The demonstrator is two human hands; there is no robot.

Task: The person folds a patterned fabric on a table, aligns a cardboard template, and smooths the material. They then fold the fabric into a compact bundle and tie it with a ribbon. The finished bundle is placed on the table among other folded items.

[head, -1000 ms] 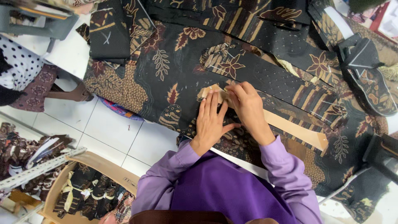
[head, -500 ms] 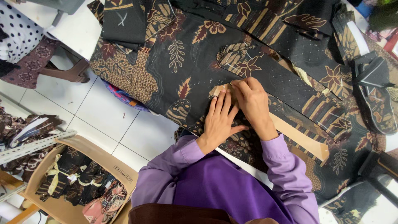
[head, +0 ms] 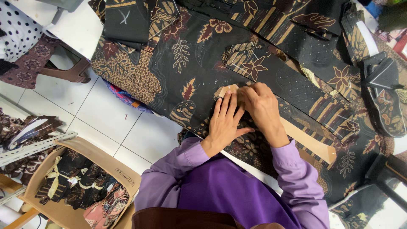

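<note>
Leftmost, at the lower edge: a cardboard box [head: 63, 186] on the white tiled floor [head: 114, 123], packed with folded dark patterned cloth bundles [head: 80, 188]. Above it, a metal shelf rail [head: 38, 146] runs across at a slant. Upper left: a brown chair leg [head: 68, 74] beside someone's polka-dot garment [head: 17, 36].

Centre: dark batik fabric [head: 182, 63] with leaf and flower print is spread over the work surface, its left edge hanging over the floor. A folded black piece [head: 125, 21] marked with a chalk cross lies on top at the upper left.

Left hand [head: 224, 123]: purple-sleeved forearm comes up from the lower centre, palm down, fingers extended and lying close together, flat on the fabric, with the fingertips [head: 224, 99] on the near end of the tan cardboard pattern strip [head: 305, 142]. Nothing gripped; it presses.

Right hand [head: 263, 106]: just beside the left, touching it, wrist bent, knuckles up, fingers curled down onto the strip's left end. Whether they pinch a chalk or merely the strip edge cannot be told; the fingertips are hidden under the hand.

Strip: lies diagonally on the fabric, from under both hands down to the right, ending near the fabric's lower right part.

Far right: a dark folded object [head: 381, 76] atop more patterned cloth.
</note>
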